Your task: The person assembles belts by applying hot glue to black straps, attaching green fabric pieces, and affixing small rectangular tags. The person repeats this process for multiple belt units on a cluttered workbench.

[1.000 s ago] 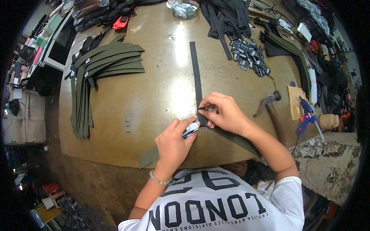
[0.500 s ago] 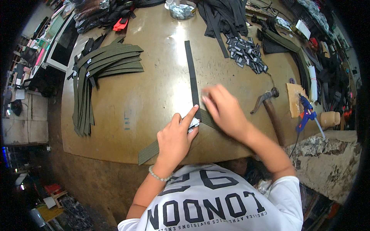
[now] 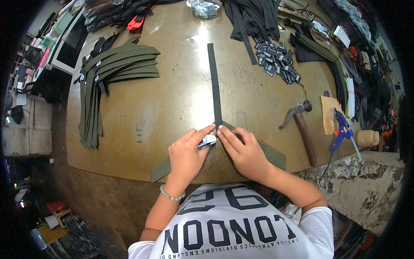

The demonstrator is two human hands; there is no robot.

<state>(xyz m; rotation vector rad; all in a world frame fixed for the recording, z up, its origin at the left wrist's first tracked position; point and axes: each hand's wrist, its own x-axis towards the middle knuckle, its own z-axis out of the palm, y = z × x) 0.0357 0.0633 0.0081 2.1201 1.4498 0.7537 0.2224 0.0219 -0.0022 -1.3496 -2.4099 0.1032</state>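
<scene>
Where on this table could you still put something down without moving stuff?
Bare tabletop lies between the olive straps at left and the dark strap in the middle, and again between that strap and the hammer. The far edge and right side are crowded with black webbing and buckles.

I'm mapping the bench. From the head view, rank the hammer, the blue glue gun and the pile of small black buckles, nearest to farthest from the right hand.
From the right hand:
1. Hammer, just to its right.
2. Blue glue gun, farther right, near the table edge.
3. Pile of small black buckles, far up the table.
</scene>
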